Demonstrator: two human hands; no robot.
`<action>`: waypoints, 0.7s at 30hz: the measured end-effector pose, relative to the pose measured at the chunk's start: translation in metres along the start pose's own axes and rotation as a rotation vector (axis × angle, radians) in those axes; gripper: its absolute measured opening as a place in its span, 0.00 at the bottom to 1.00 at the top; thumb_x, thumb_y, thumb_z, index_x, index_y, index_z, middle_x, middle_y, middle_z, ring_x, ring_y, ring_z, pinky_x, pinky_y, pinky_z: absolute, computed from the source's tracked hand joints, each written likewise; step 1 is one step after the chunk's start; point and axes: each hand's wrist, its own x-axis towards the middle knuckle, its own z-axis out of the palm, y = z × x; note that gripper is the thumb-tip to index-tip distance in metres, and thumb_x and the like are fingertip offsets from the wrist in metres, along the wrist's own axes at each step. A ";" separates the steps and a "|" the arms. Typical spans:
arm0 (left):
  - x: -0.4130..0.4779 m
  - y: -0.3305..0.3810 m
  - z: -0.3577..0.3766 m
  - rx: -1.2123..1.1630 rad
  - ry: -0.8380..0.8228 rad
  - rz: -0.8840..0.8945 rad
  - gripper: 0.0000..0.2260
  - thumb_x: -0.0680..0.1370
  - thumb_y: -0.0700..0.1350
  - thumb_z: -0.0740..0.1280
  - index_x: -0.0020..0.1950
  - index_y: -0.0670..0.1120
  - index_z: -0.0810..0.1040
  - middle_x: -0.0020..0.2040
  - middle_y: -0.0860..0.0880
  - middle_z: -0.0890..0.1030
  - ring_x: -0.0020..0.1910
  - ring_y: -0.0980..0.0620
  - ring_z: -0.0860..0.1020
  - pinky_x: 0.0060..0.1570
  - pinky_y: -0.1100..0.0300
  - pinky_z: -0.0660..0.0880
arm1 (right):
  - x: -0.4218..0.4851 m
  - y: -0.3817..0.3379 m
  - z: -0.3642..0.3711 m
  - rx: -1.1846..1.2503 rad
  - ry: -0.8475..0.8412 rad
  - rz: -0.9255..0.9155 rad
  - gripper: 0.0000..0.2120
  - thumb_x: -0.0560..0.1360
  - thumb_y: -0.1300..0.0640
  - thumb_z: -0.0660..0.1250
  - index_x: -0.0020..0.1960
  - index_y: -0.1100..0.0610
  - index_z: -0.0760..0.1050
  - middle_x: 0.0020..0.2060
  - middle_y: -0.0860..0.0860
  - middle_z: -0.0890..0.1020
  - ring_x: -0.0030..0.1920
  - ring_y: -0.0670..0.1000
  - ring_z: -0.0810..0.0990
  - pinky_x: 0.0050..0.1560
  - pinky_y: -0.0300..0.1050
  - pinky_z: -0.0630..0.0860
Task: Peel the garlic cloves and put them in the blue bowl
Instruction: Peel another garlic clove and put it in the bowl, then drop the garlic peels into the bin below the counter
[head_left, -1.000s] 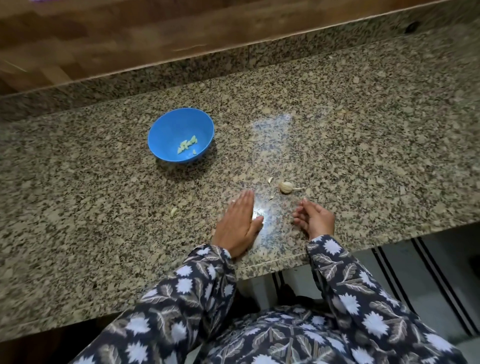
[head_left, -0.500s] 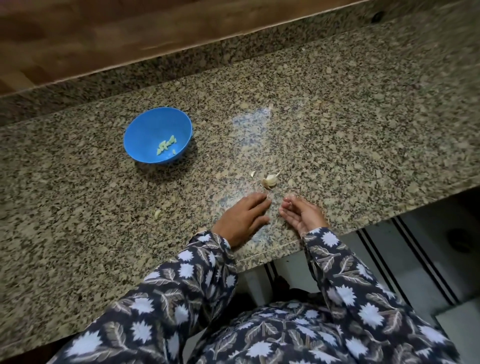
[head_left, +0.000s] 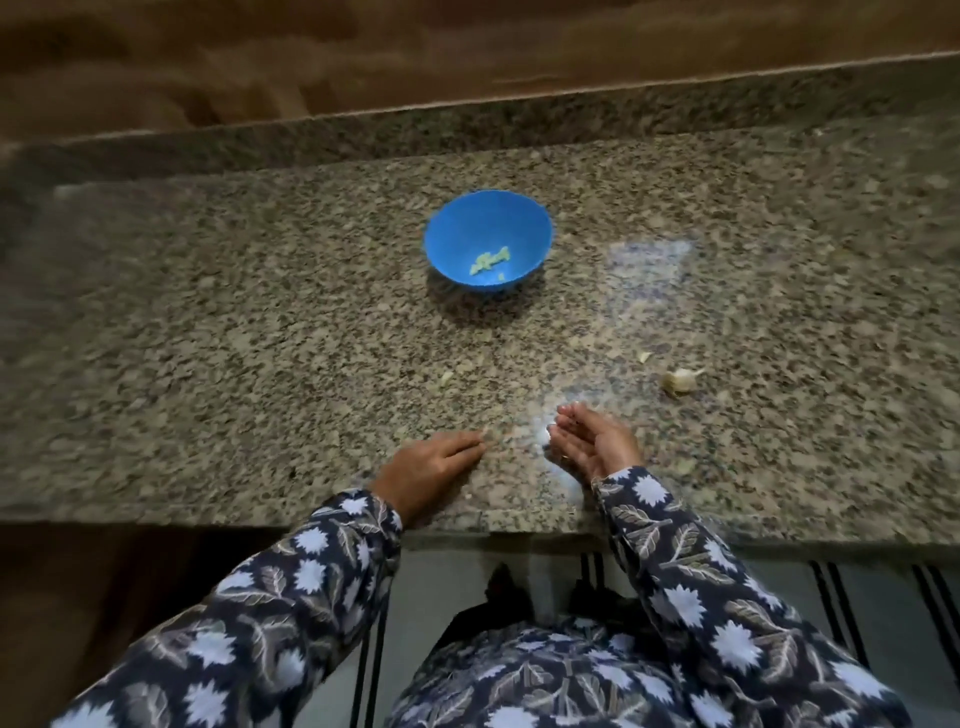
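Counts first: one blue bowl (head_left: 445, 223), one unpeeled garlic clove (head_left: 679, 381), two loose skin scraps (head_left: 644, 356) (head_left: 445, 378), two hands.

The bowl is round, smooth, plastic-looking, and stands upright on the bench (head_left: 234, 338) toward its far side. Inside it lies a small cluster of pale yellow-green peeled pieces (head_left: 490, 260), with one stray bit near the front wall. The cluster is too blurred for us to count.

The clove is papery, off-white and teardrop-shaped with a thin tail. It lies on the bench to the right of the bowl and nearer us, well apart from it and just beyond the right hand, touching neither hand.

The bench is polished speckled granite in brown, grey and cream, with a glare patch between the hands. A raised granite lip runs along the back and a wood panel (head_left: 467, 47) sits above it.

The left hand (head_left: 431, 467) lies palm down on the stone, its grip apart and its fingers stretched toward the right. The tips smear into blur, so we cannot tell whether anything lies under them. The right hand (head_left: 592, 441) is turned palm up, loosely cupped, grip apart — we see nothing in it.

Both sleeves (head_left: 291, 597) are dark cloth printed with white flowers and leaves, cut off by the lower frame edge.
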 end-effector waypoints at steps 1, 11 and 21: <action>-0.007 -0.002 0.000 0.027 0.024 -0.061 0.14 0.74 0.42 0.60 0.52 0.40 0.82 0.51 0.41 0.83 0.46 0.45 0.82 0.42 0.56 0.81 | -0.002 0.006 0.007 -0.033 -0.011 0.021 0.09 0.76 0.64 0.62 0.39 0.66 0.74 0.34 0.58 0.78 0.24 0.48 0.80 0.32 0.41 0.80; -0.054 0.034 -0.043 -1.313 0.779 -1.462 0.09 0.75 0.31 0.65 0.41 0.39 0.84 0.42 0.45 0.84 0.42 0.50 0.79 0.37 0.72 0.74 | -0.029 0.072 0.066 -0.414 -0.294 0.102 0.06 0.74 0.69 0.62 0.41 0.62 0.75 0.33 0.53 0.80 0.30 0.45 0.81 0.33 0.34 0.79; -0.261 0.054 -0.074 -2.122 1.998 -1.356 0.14 0.77 0.32 0.61 0.35 0.35 0.83 0.37 0.42 0.83 0.34 0.50 0.83 0.36 0.63 0.80 | -0.100 0.247 0.180 -0.742 -0.739 0.352 0.08 0.76 0.68 0.60 0.41 0.64 0.77 0.27 0.52 0.81 0.27 0.45 0.80 0.33 0.33 0.78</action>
